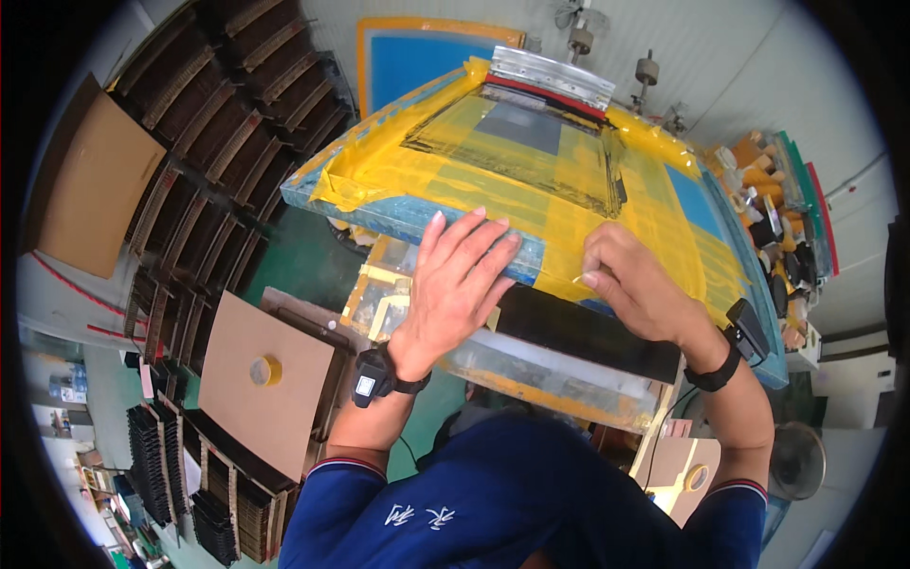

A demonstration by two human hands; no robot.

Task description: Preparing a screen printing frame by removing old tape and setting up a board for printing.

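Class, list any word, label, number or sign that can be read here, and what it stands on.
Dark blue short-sleeved fabric shirt: two white characters, not copied out here.
Black rectangular device on the left wrist: white square label, marks too small to read.
Blue-edged rectangular panel with yellow tape: no readable text.

I count one yellow-taped printing screen (379, 211), and two hands of mine at its near edge: one left hand (464, 270), one right hand (640, 284). I wear two black wrist devices (374, 376), one per wrist. I see one metal-backed squeegee (553, 76) at the screen's far edge, one blue mesh panel (427, 71) beyond it, and two tape rolls, one (265, 370) nearer me and left of the screen, one (697, 477) below its right part.
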